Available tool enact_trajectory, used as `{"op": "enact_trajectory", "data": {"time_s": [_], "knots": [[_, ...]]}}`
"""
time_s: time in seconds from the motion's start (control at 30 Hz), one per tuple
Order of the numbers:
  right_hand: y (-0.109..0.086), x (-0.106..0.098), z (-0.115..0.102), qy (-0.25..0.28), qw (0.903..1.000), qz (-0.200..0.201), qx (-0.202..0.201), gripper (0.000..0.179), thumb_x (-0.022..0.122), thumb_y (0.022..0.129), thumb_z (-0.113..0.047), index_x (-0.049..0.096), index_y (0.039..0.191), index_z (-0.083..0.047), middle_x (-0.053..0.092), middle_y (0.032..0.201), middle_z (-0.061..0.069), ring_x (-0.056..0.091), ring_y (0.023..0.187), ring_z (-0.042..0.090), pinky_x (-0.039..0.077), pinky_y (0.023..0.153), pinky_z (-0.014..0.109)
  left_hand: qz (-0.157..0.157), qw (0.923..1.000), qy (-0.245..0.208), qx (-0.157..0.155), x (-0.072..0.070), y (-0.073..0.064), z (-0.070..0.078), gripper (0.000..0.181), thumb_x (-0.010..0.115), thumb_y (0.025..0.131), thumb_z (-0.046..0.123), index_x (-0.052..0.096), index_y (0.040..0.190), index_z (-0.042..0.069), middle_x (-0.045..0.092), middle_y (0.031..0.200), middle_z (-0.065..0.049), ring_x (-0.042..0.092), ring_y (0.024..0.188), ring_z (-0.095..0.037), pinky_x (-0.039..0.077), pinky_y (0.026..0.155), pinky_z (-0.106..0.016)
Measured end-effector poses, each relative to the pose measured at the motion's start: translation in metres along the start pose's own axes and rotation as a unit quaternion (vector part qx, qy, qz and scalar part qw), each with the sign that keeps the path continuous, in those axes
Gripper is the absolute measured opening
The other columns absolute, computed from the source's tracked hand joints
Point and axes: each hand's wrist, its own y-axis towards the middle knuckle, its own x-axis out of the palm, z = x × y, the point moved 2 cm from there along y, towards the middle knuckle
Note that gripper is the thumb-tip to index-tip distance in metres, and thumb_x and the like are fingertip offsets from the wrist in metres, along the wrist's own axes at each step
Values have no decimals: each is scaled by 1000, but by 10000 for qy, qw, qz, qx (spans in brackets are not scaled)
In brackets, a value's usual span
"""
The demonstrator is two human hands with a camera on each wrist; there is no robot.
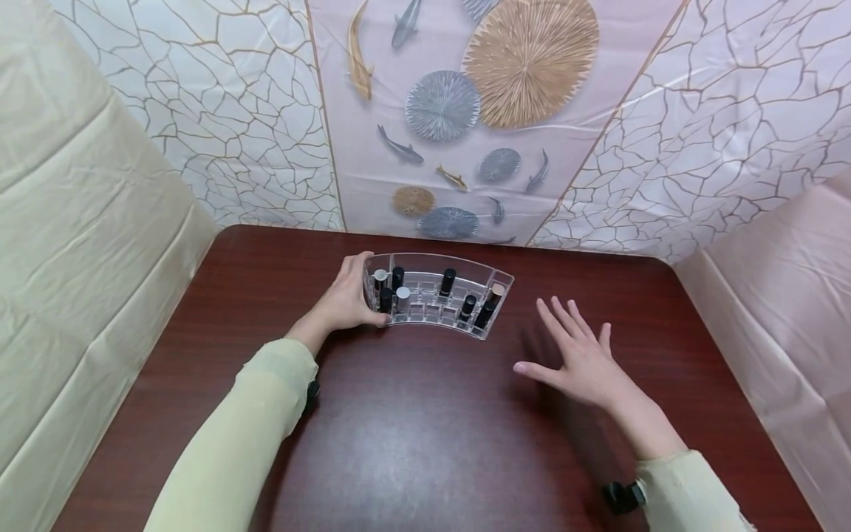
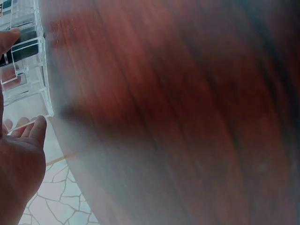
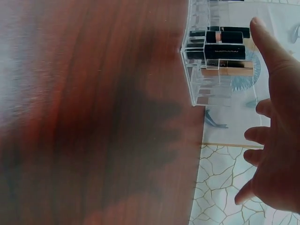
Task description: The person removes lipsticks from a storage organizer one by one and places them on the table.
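At 12 o'clock on the dark red-brown table [image 1: 412, 428], near the far edge, stands a clear, curved, tiered organizer [image 1: 428, 312]. The left hand [image 1: 346, 299] is clamped on the organizer's 9 o'clock end, thumb at the near corner, fingers toward the rear. The right hand [image 1: 585, 362] is apart from the organizer, between its 3 and 4 o'clock, fingers extended and spread, thumb directed toward 9 o'clock. Its shadow falls on the table.

The organizer bears upright tubes in three locations:
- 9 o'clock end: two black tubes [image 1: 397, 278], a silver-capped tube [image 1: 402, 297] and a dark tube with a pale top [image 1: 380, 279].
- Just 1 o'clock of center: one black-capped tube [image 1: 448, 282].
- 3 to 4 o'clock end: two dark tubes [image 1: 484, 314] and one beige-capped tube [image 1: 496, 293].

Beyond the table at 12 o'clock hangs a backdrop [image 1: 266, 111] with a crack pattern and a central panel of fish and discs. Pale padded panels [image 1: 86, 281] flank the table at 9 and 3 o'clock.
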Motion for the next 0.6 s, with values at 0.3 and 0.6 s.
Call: {"op": "enact_trajectory", "data": {"time_s": [0.3, 0.6], "knots": [[41, -4, 1, 683, 9965, -261, -405, 122, 73, 69, -67, -1, 156, -23, 7, 161, 11, 2, 148, 33, 8, 105, 72, 21, 10000, 56, -49, 0, 1, 0, 123, 91, 49, 40, 21, 147, 15, 32, 139, -16, 42, 123, -28, 40, 102, -42], [73, 1, 1, 1060, 9929, -408, -359, 131, 80, 61, -65, 1, 156, -21, 12, 160, 13, 12, 146, 35, 21, 111, 56, -60, 9998, 119, -123, -2, 0, 2, 122, 91, 51, 38, 19, 148, 15, 32, 140, -17, 41, 124, -29, 39, 103, -43]]}}
